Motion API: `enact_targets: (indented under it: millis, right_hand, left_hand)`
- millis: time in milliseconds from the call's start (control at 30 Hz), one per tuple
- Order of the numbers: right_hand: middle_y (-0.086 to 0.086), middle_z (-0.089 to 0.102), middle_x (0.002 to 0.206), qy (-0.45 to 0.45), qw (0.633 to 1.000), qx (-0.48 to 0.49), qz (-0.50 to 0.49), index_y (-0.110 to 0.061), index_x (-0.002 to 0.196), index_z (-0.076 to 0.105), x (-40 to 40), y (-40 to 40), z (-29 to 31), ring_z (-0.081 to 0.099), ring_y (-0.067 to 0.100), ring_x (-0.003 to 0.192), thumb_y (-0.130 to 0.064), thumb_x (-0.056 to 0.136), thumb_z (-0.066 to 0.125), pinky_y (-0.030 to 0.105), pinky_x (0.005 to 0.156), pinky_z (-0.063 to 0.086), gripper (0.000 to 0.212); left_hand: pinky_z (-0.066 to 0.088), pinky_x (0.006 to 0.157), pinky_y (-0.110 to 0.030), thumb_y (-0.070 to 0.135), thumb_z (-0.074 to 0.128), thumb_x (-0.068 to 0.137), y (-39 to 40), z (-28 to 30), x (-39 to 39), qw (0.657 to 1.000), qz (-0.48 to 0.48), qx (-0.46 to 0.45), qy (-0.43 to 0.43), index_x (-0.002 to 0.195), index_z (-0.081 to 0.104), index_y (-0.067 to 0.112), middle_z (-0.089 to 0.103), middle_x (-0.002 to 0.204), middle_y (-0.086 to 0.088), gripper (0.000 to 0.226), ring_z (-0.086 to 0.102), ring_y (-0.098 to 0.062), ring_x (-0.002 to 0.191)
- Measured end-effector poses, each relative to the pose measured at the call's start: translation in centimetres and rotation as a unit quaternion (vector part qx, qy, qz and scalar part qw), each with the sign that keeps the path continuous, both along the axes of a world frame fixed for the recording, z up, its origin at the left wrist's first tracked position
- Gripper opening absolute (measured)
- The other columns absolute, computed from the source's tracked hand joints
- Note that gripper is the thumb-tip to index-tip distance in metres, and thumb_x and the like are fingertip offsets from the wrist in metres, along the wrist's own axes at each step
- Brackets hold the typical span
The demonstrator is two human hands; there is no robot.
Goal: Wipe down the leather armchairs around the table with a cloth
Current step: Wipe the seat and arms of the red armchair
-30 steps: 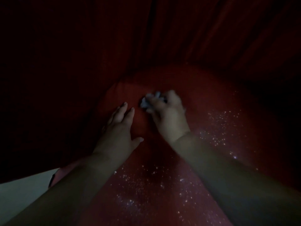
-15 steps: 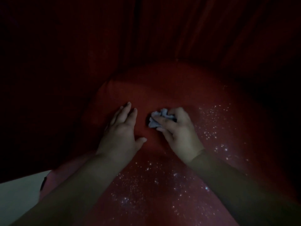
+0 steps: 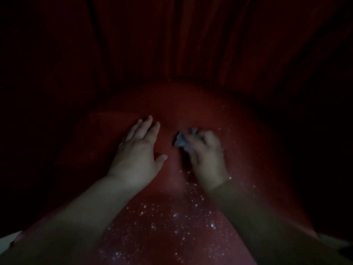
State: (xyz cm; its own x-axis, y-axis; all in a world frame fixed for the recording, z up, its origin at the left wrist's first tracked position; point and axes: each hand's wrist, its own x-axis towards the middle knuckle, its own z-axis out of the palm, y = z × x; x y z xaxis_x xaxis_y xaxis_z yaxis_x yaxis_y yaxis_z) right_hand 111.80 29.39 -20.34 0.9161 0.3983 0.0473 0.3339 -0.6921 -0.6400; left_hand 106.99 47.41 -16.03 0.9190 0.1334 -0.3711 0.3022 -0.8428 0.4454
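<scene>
**Head view: one hand bracing, the other scrubbing red leather**

Head camera is looking down at a dim red armchair (image 3: 191, 104), with both forearms reaching forward onto its rounded cushion. The left hand (image 3: 136, 152) is lying flat on the leather, its fingers (image 3: 147, 127) straight and slightly spread with the thumb angled out, holding nothing; it is probably pressing there to steady the body and keep the soft surface taut while the other hand works. The right hand (image 3: 205, 153) is curling its fingers around a small pale cloth (image 3: 181, 139), which is bunched into a wad and sticking out past the fingertips toward the left hand, just beside it but apart from it. The wad is sitting against the leather beneath those fingers, and bunching it likely concentrates pressure on one patch. Motion blur on the right hand suggests a rubbing stroke is under way.

Bright specks (image 3: 172, 217) are glinting on the cushion nearer the wrists than the fingertips; whether they are dust, droplets or glitter cannot be told. That speckled area probably needs wiping next. Everything beyond the fingertips is sinking into dark red folds, too dim to identify.
</scene>
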Motion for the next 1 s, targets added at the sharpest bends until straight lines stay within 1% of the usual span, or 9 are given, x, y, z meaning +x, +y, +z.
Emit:
enact_targets:
  millis: [100,200,300,367,533,700,800,933,1000]
  right_hand:
    - [0.004,0.054,0.101,0.019,0.999,0.032,0.029,-0.014,0.118,0.065,-1.0,-0.8,0.8,0.054,0.021,0.094,-0.013,0.088,0.063,0.032,0.081,0.049,0.03]
    - [0.003,0.048,0.101,-0.031,0.997,0.058,-0.051,-0.01,0.119,0.064,4.3,-2.0,1.5,0.049,0.01,0.094,-0.011,0.089,0.058,0.016,0.087,0.042,0.031]
    - [0.011,0.051,0.112,-0.001,0.995,-0.009,-0.102,-0.013,0.123,0.062,8.9,-3.8,1.3,0.051,0.024,0.108,-0.013,0.09,0.06,0.034,0.1,0.042,0.033]
    - [0.018,0.054,0.11,0.02,0.995,-0.041,-0.083,-0.012,0.119,0.065,7.1,-4.3,0.6,0.054,0.035,0.103,-0.009,0.089,0.061,0.045,0.093,0.045,0.031]
    - [-0.009,0.05,0.101,0.038,0.997,0.05,-0.032,-0.019,0.117,0.066,1.4,-5.2,1.3,0.051,0.007,0.096,-0.011,0.089,0.061,0.016,0.09,0.041,0.029]
    - [0.015,0.049,0.118,0.002,0.987,0.007,-0.161,-0.013,0.123,0.062,9.1,-4.9,1.1,0.048,0.019,0.112,-0.006,0.091,0.058,0.026,0.101,0.038,0.033]
    - [0.011,0.048,0.134,0.056,0.992,-0.024,-0.112,-0.013,0.126,0.059,12.1,-3.4,0.3,0.046,0.021,0.123,-0.011,0.096,0.05,0.028,0.109,0.032,0.032]
    - [0.004,0.058,0.127,0.052,0.998,0.019,-0.007,-0.013,0.121,0.063,9.2,-2.9,0.5,0.051,0.015,0.119,-0.003,0.093,0.053,0.036,0.108,0.035,0.032]
    - [0.002,0.061,0.124,0.056,0.998,0.006,0.035,-0.015,0.12,0.064,6.1,-4.3,0.7,0.052,0.017,0.119,-0.002,0.091,0.057,0.028,0.106,0.035,0.032]
  left_hand:
    - [0.013,0.121,-0.035,0.036,0.061,0.09,0.0,0.0,0.8,1.0,-0.008,0.006,0.005,0.154,0.015,0.027,0.0,0.162,0.012,0.08,-0.004,-0.009,0.148]
    - [0.01,0.121,-0.035,0.032,0.057,0.093,-0.1,-0.1,1.4,1.0,-0.012,0.006,0.007,0.154,0.015,0.028,0.0,0.162,0.012,0.075,-0.006,-0.008,0.148]
    - [0.008,0.121,-0.034,0.031,0.056,0.094,-0.6,-0.4,2.1,1.0,-0.013,0.007,0.009,0.154,0.015,0.028,0.0,0.162,0.012,0.073,-0.006,-0.008,0.148]
    - [0.007,0.121,-0.033,0.031,0.055,0.094,-1.1,-0.6,2.4,1.0,-0.01,0.003,0.015,0.154,0.015,0.027,0.0,0.162,0.012,0.072,-0.006,-0.008,0.148]
    - [0.007,0.116,-0.03,0.033,0.056,0.093,-1.9,-0.9,2.1,1.0,-0.008,-0.004,0.028,0.154,0.013,0.031,-0.008,0.16,0.017,0.074,-0.011,-0.006,0.146]
    - [0.009,0.121,-0.032,0.033,0.059,0.091,-1.7,-1.6,2.0,0.999,-0.013,-0.006,0.03,0.154,0.011,0.032,-0.009,0.16,0.018,0.08,-0.012,-0.005,0.146]
    - [0.01,0.121,-0.032,0.032,0.06,0.09,-2.1,-2.0,1.6,1.0,-0.01,-0.004,0.019,0.154,0.01,0.032,-0.007,0.16,0.018,0.081,-0.011,-0.004,0.146]
    - [0.015,0.12,-0.034,0.03,0.062,0.088,-2.2,-2.0,1.8,1.0,0.002,-0.001,0.007,0.154,0.015,0.031,0.001,0.161,0.015,0.081,-0.005,-0.007,0.147]
    - [0.012,0.12,-0.032,0.031,0.061,0.088,-2.0,-1.8,1.9,1.0,-0.006,0.004,0.012,0.154,0.014,0.031,0.0,0.161,0.014,0.081,-0.005,-0.008,0.148]
